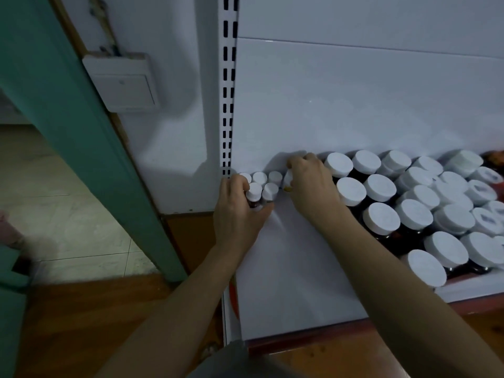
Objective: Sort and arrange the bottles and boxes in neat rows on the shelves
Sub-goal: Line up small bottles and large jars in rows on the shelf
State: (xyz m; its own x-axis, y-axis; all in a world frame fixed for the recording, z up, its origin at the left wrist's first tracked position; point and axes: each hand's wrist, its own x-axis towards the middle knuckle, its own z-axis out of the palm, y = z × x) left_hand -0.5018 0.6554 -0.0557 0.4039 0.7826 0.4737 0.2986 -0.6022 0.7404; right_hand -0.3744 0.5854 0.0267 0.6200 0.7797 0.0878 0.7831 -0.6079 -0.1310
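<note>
At far left stands the green painted door frame, then the white plastic wall switch box and the white slotted metal upright that bounds the flat white shelf. Tucked into the shelf's back left corner, hard by that upright, are the small white-capped dark bottles, two short rows deep. Our left hand curls its fingers round the front pair. Just to its right, our right hand arches over another small white-capped bottle, fingertips bent down and pinching it at the end of the back row. How firmly, we cannot tell, since the knuckles hide the grip. Beyond, filling the shelf's right half, stand the large dark jars with broad white lids. We judge the step to be closing up this small cluster. We should brace the front pair with the left hand, slide the right-hand bottle sideways until the caps touch, and press low on the bodies rather than the caps — narrow bottles tip easily, and the nearest big jar sits just beside our right hand.
</note>
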